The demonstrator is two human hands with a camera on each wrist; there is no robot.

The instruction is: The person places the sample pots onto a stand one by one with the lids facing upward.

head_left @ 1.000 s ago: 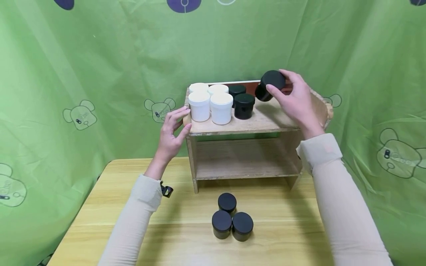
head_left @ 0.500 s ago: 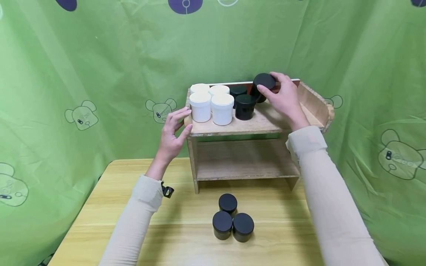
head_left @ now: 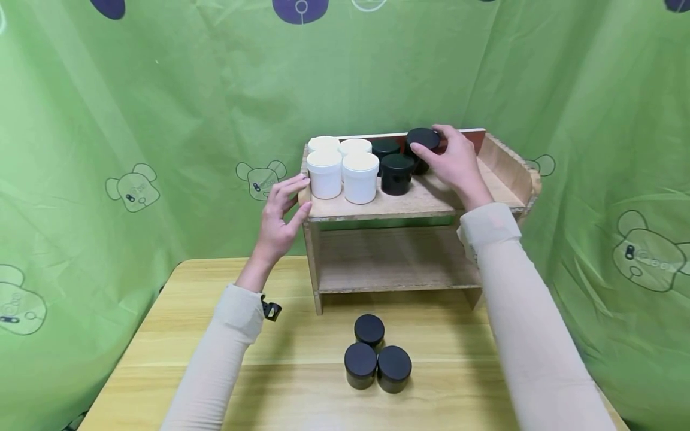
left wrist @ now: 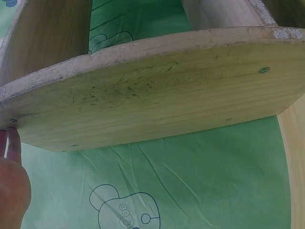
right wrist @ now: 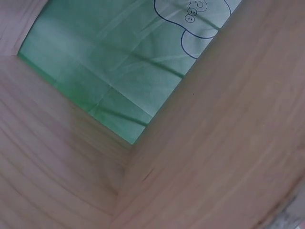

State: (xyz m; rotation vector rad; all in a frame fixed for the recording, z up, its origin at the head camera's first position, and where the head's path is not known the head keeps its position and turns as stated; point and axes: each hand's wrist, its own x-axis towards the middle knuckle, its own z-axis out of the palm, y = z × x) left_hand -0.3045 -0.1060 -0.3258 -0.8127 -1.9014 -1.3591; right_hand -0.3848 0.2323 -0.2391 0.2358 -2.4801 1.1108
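My right hand (head_left: 455, 161) grips a black lidded jar (head_left: 423, 139) between thumb and fingers at the back of the wooden shelf's top board. Whether its base touches the board is hidden. To its left stand a front black jar (head_left: 396, 175) and a back black jar (head_left: 385, 148). Several white lidded jars (head_left: 360, 177) fill the top board's left end. My left hand (head_left: 279, 218) touches the left end of the shelf (head_left: 399, 257) with fairly straight fingers. In the left wrist view, fingers (left wrist: 14, 145) rest against the side panel (left wrist: 157, 95). The right wrist view shows only shelf boards (right wrist: 214, 124) and curtain.
Three black jars (head_left: 393, 365) stand close together on the wooden table (head_left: 458, 383) in front of the shelf. A raised end panel (head_left: 507, 164) bounds the top board at the right. A green curtain (head_left: 188, 90) hangs behind and at both sides.
My right hand has moved left and down with the black jar, bringing it beside the other black jars on the top board. The left hand stays against the shelf's left end.
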